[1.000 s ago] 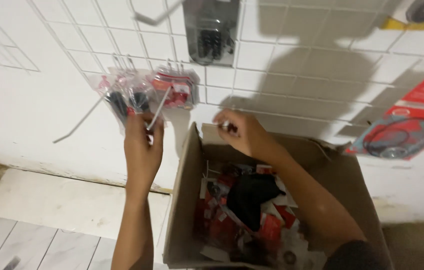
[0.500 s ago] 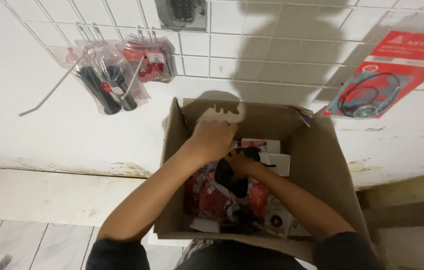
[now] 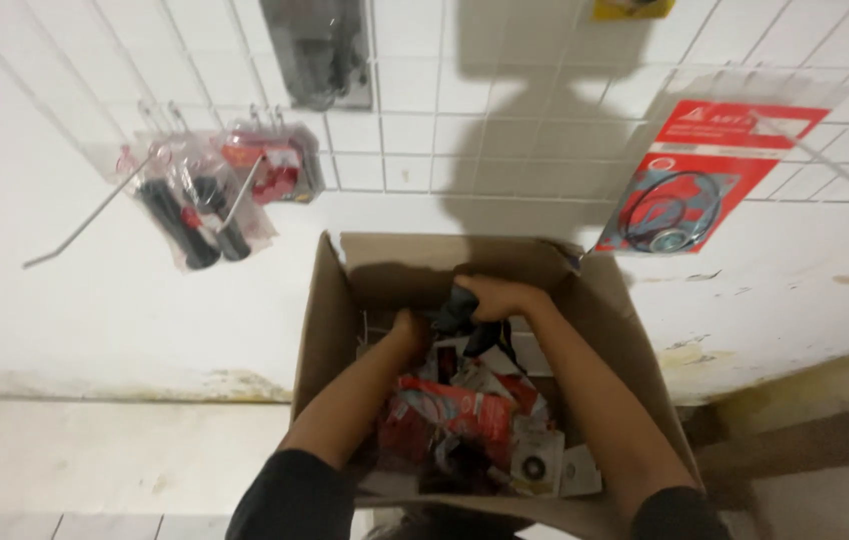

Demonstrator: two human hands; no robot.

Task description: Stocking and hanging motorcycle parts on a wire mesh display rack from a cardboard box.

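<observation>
An open cardboard box (image 3: 604,330) stands against the white wall, filled with several red and clear bagged parts (image 3: 449,420). Both my arms reach into it. My right hand (image 3: 499,297) is closed around a black item (image 3: 462,312) near the box's back wall and lifts it above the heap. My left hand (image 3: 407,328) is pushed down among the packets at the back left, with its fingers hidden by them.
A white wire grid (image 3: 414,120) on the wall carries hooks. Clear bags with black and red tools (image 3: 206,210) hang at the left, a red carded ring pack (image 3: 689,190) at the right, a dark pack (image 3: 319,50) up top. One long bare hook (image 3: 84,225) sticks out left.
My left hand came off the hanging bags on the grid and went down into the box. My right hand dipped into the box and now grips the black item.
</observation>
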